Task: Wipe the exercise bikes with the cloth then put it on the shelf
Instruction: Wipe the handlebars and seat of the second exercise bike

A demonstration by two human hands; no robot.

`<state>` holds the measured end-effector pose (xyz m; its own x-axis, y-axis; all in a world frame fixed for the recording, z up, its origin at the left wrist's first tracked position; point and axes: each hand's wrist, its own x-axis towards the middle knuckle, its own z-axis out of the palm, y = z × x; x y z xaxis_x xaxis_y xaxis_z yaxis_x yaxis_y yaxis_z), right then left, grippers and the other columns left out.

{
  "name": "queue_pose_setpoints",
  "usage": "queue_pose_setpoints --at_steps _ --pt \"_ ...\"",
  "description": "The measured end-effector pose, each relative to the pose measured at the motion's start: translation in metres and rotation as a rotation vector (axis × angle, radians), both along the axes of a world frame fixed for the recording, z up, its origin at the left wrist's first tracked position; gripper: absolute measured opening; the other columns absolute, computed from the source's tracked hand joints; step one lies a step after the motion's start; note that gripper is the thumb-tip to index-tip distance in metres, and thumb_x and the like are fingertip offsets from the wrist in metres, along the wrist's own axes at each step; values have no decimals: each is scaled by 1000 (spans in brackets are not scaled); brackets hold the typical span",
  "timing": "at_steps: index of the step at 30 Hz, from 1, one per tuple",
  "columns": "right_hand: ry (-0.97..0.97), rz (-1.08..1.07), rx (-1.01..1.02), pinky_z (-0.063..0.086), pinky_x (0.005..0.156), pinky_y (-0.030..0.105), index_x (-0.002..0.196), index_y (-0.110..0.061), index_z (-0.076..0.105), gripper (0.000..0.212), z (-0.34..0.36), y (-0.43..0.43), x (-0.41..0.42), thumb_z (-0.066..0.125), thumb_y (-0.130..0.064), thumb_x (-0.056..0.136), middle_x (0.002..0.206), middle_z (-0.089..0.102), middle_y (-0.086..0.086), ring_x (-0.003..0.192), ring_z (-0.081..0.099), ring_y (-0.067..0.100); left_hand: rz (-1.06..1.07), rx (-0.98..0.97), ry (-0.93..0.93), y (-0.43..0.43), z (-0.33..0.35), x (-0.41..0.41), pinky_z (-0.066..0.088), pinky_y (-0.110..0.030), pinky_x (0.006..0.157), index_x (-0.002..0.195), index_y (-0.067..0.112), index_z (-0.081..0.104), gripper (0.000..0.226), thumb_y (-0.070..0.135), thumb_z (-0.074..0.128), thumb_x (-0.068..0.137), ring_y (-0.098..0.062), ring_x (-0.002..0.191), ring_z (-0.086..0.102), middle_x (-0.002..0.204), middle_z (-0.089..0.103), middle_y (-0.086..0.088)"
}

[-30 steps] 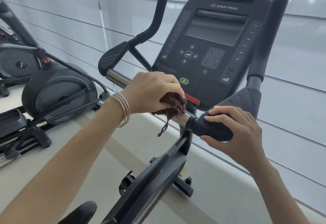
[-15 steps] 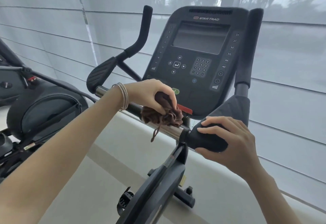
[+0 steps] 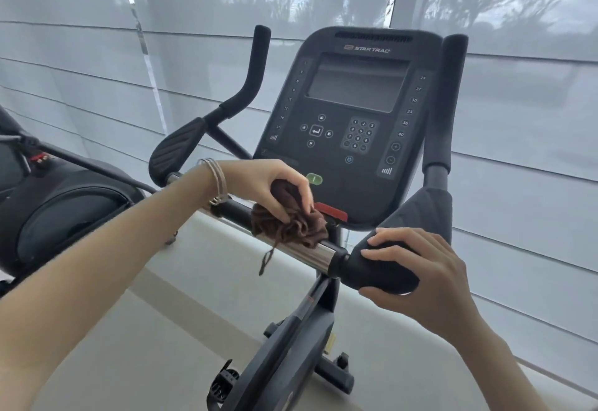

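The brown cloth (image 3: pixel 291 229) is held bunched in the left hand (image 3: pixel 268 184), pinched between thumb and curled fingers. It is pressed onto the metal bar (image 3: pixel 315 257) of the exercise bike (image 3: pixel 291 346), just under the lower edge of the console (image 3: pixel 356 119) and beside its red tab (image 3: pixel 331 211). A loose thread (image 3: pixel 267 258) is seen hanging from the cloth below the bar.

A second ago the cloth was almost wholly covered by the hand from above. Now much more of it is exposed, spilling out beneath the fingertips, and a short stretch of bare metal is left between it and the black padded grip (image 3: pixel 378 268).

That grip is clasped by the right hand (image 3: pixel 430 284), fingers over the top and thumb beneath, as it was before. Thin bangles (image 3: pixel 217 181) are worn on the left wrist. The neighbouring machine (image 3: pixel 64 216) at the left is now shown less fully, the view having been turned to the right.
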<state>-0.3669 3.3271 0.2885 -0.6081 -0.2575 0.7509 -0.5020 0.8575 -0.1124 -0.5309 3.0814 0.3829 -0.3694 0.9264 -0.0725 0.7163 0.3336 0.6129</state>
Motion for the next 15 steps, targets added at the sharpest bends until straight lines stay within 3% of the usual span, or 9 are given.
queue_pose_setpoints --at_steps 4,9,12,15 --pt "5 -12 -7 46 85 28 90 -26 73 35 3 -2 1 81 -44 61 102 68 -10 98 62 12 130 -40 -44 -26 4 -17 53 -28 85 93 19 67 31 -4 72 74 -22 99 64 107 65 -14" --pt "3 -21 -15 46 83 28 89 -26 73 33 3 -4 1 78 -46 63 101 67 -11 97 60 8 80 -29 5 -1 2 4 52 -31 88 93 19 67 29 6 73 68 -25 97 64 103 67 -12" --pt "0 -13 -10 45 83 28 88 -25 73 33 4 -4 3 76 -48 65 101 67 -11 98 59 7 38 74 151 17 -7 31 50 -35 89 94 23 67 29 15 74 67 -15 95 64 101 68 1" --pt "-13 -17 -8 44 85 27 90 -23 73 34 3 -5 4 73 -48 68 103 67 -9 100 58 6 82 311 442 7 -31 56 50 -35 86 93 23 68 25 18 73 69 -10 98 61 103 67 7"
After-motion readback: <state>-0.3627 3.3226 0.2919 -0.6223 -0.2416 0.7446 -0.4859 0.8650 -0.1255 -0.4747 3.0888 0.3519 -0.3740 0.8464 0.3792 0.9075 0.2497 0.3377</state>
